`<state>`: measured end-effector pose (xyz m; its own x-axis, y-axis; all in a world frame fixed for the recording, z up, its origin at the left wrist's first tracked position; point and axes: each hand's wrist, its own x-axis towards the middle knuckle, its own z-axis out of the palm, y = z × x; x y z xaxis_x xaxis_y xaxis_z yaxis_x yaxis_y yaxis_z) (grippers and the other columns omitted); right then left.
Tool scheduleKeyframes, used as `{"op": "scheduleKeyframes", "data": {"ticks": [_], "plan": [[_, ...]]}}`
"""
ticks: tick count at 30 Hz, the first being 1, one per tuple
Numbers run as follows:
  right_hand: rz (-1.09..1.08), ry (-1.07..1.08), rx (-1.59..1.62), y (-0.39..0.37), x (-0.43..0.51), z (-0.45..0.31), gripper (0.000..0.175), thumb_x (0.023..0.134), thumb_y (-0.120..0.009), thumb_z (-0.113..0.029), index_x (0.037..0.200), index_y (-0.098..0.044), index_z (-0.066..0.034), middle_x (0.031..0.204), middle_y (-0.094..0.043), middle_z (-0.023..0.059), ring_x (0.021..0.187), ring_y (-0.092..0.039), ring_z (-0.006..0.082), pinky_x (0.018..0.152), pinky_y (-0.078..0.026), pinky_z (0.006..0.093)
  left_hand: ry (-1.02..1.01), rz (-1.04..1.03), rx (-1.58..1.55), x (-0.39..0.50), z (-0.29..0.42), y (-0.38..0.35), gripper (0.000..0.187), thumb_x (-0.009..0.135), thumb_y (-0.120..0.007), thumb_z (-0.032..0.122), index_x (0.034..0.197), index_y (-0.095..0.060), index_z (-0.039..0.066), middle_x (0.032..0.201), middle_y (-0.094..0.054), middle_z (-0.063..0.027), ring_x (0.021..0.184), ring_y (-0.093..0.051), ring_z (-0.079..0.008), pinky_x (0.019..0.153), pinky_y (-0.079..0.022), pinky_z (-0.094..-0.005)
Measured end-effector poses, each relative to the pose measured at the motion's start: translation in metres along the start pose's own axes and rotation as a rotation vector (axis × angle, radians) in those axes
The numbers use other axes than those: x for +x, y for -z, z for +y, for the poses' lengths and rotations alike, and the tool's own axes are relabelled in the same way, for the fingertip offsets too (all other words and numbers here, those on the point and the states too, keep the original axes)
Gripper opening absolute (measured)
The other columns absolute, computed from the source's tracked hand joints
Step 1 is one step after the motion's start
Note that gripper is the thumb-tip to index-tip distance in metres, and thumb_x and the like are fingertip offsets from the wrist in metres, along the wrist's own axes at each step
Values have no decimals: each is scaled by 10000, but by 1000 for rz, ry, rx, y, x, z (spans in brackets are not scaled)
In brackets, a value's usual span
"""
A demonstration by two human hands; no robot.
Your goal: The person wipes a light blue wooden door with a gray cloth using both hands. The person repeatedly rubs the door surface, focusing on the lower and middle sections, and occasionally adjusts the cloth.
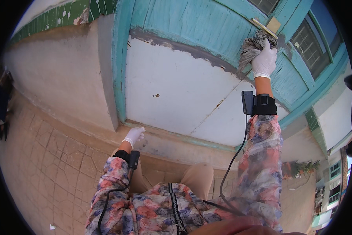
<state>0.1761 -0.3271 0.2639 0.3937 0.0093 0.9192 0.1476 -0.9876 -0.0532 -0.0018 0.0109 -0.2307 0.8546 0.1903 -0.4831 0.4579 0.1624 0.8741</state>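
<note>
My right hand (264, 60), in a white disposable glove, presses a crumpled grey patterned cloth (250, 50) against the turquoise wooden door (190, 25), just below the door latch (265, 28). The cloth is bunched under its fingers. My left hand (135, 135), gloved the same way, hangs low near the doorway's bottom left corner, its fingers curled and nothing seen in them. Between the hands spreads the door's pale lower panel (176, 85), with a small hole. Above it, grey shows along the ragged edge of the peeling turquoise paint.
A turquoise door frame (120, 67) and a plastered wall (61, 64) stand at left. A low sill (164, 149) runs under the door, above patterned paving (58, 164). Barred glass panes (308, 44) are at upper right. Potted plants (303, 167) stand farther right. Black cables run along both sleeves.
</note>
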Motion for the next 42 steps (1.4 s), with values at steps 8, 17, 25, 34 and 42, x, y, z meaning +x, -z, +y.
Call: {"op": "scheduleKeyframes", "data": {"ticks": [8, 17, 25, 34, 42], "plan": [[-166, -88, -137, 13, 37, -31, 536, 868, -574, -194, 1392, -464, -209, 1231, -518, 234, 1121, -571, 406, 883, -517, 472, 36, 5, 29, 1, -1, 4, 355, 921, -574, 421, 1062, -671, 110, 909, -668, -32, 744, -614, -139, 671, -457, -302], [-222, -113, -92, 5, 32, -13, 530, 871, -566, -214, 1394, -482, -196, 1239, -561, 246, 1104, -606, 375, 907, -505, 441, 15, 47, -17, -6, -2, 11, 320, 908, -599, 399, 1043, -672, 118, 862, -662, -28, 689, -608, -130, 619, -455, -288], [-135, -171, 17, -3, 34, 36, 574, 874, -562, -220, 1432, -435, -177, 1285, -529, 271, 1127, -589, 388, 933, -481, 456, 6, 19, 25, -3, 2, 6, 311, 904, -597, 387, 1042, -673, 120, 843, -655, -22, 675, -604, -126, 604, -449, -285], [-285, 7, -124, -2, 50, 28, 549, 874, -503, -167, 1418, -441, -170, 1271, -496, 289, 1131, -570, 426, 925, -491, 469, -1, -22, 73, 1, 0, -3, 328, 907, -593, 388, 1041, -664, 97, 850, -641, -18, 724, -594, -125, 640, -442, -289], [-278, -109, 17, 19, 30, 19, 564, 861, -536, -144, 1411, -467, -246, 1319, -481, 248, 1162, -557, 395, 943, -485, 448, 27, 22, 83, -1, 0, 4, 294, 903, -590, 393, 1017, -672, 134, 841, -646, -8, 698, -606, -126, 641, -434, -301]]}}
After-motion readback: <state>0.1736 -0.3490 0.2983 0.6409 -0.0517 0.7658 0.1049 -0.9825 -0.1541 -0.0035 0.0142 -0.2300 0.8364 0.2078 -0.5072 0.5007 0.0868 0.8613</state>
